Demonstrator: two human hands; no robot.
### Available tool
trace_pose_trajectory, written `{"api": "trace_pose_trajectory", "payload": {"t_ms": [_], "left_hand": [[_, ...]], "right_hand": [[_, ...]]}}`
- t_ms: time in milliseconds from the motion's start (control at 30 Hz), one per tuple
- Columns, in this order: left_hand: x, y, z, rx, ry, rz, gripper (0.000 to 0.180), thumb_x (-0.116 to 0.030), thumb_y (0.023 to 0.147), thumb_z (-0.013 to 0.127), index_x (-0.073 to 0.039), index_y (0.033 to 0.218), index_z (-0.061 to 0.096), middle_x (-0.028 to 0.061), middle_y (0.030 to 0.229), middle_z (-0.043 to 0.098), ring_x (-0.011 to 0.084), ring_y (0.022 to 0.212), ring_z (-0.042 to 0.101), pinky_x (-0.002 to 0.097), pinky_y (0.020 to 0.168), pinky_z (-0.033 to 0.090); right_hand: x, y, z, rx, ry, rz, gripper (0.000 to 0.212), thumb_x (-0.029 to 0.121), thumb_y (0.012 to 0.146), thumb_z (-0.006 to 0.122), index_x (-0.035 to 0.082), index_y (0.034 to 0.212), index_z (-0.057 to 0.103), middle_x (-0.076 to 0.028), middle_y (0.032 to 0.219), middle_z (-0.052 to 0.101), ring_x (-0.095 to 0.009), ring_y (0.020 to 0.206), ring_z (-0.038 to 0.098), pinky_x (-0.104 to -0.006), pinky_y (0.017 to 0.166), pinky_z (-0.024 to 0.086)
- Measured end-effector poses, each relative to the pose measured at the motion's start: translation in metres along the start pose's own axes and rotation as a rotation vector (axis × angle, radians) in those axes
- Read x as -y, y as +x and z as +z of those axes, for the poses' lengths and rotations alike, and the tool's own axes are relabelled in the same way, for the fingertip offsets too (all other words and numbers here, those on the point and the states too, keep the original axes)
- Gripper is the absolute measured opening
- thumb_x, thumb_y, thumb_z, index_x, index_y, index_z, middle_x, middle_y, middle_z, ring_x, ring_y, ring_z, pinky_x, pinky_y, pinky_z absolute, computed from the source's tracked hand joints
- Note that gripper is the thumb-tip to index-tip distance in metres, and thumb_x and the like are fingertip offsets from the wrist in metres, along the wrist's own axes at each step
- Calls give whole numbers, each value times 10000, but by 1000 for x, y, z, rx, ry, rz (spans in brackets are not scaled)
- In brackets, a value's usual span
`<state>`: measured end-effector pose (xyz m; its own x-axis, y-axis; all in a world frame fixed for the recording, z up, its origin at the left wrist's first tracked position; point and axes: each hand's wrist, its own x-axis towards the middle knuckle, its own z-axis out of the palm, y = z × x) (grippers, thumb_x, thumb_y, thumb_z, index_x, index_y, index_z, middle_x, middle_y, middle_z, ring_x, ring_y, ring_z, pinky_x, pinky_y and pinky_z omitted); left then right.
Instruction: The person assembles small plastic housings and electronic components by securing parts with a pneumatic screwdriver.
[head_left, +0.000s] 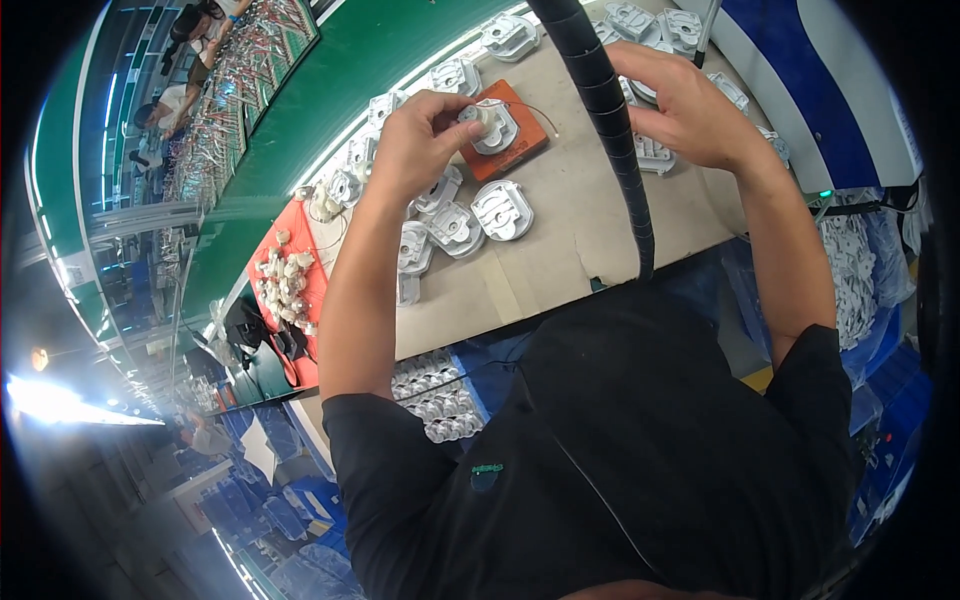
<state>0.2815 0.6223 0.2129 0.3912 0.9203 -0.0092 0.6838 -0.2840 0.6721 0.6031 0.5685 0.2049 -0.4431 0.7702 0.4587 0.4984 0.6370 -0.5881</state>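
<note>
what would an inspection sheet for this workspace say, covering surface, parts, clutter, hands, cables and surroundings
Surface: beige worktop, with an orange-brown block on it.
Job's things: white housing on the block; small round part at it, seating unclear; more white housings around.
Clutter: small white parts heaped on a red surface at the left.
Left hand: fingers on the small round part.
Right hand: among housings beyond the black tube; grip unclear.
Cables: thin reddish wire curving over the block; wrapped black tube crossing the view.
Surroundings: green surface beyond; co-workers at upper left.
</note>
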Motion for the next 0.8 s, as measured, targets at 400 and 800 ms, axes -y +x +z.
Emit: {"api": "trace_pose_trajectory", "payload": {"t_ms": [400,800], "left_hand": [[-23,5,-3,7,346,86,340,-186,846,807,21,1101,718,139,952,688,230,831,668,345,758,547],[1,-9,1,-95,108,32,395,-205,811,788,5,1140,726,152,966,695,247,815,672,358,751,543]], "right_hand": [[5,13,-4,16,-18,-17,423,153,925,683,84,1337,614,-102,1253,672,-263,1090,663,-385,955,543],[95,153,3,-621,178,-382,710,160,857,814,-20,1434,441,-169,1255,601,-242,1132,606,-347,942,517]]}}
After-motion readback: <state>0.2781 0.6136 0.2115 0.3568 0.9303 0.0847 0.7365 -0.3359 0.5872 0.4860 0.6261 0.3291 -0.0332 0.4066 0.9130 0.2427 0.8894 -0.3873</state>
